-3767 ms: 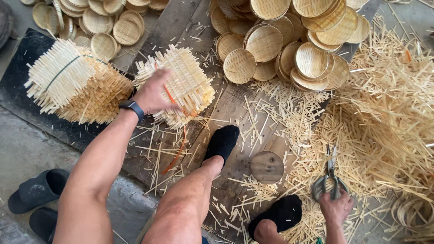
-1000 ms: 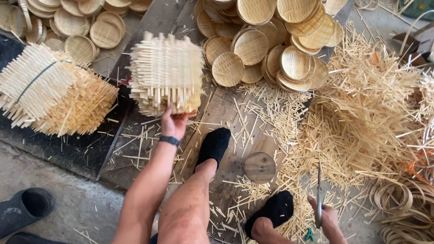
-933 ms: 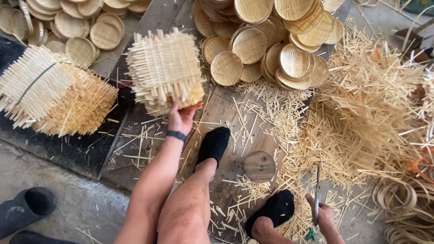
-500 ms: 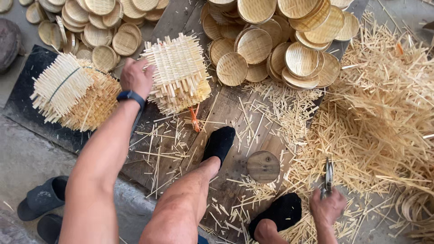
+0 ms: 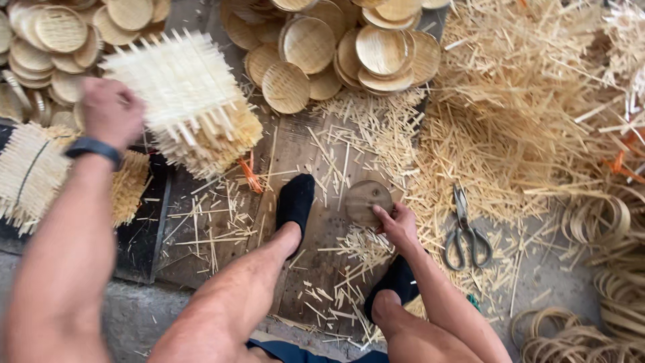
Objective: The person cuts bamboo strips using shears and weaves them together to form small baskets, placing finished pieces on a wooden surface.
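The left hand [image 5: 107, 111] was raised over the far left of the floor, its fingers wrapped around the edge of a stack of square woven bamboo mats [image 5: 181, 101]. The grip looked closed on the stack's left side, lifting it clear of the wooden board [image 5: 295, 154], probably so the whole pile could be carried as one; motion blur hid the exact finger placement. A dark wristband [image 5: 94, 148] sat on that wrist.

The right hand [image 5: 396, 225] rested low near the middle, fingertips pressed on the edge of a small round wooden disc [image 5: 366, 200] lying flat on the board. The fingers were curled and lightly spread, touching the disc rather than gripping it, as far as could be told.

Just right of that hand a pair of scissors [image 5: 463, 232] lay on the ground, blades pointing far, set down within easy reach. Both feet in black socks [image 5: 295, 202] were planted on the board.

A second tied bundle of mats [image 5: 40, 171] lay at the left edge. Heaps of finished round woven trays [image 5: 342, 47] filled the far side, a big pile of bamboo offcuts [image 5: 537, 101] spread to the right, and coiled bamboo hoops [image 5: 591, 323] sat at the near right. No packages, labels or signs showed anywhere.
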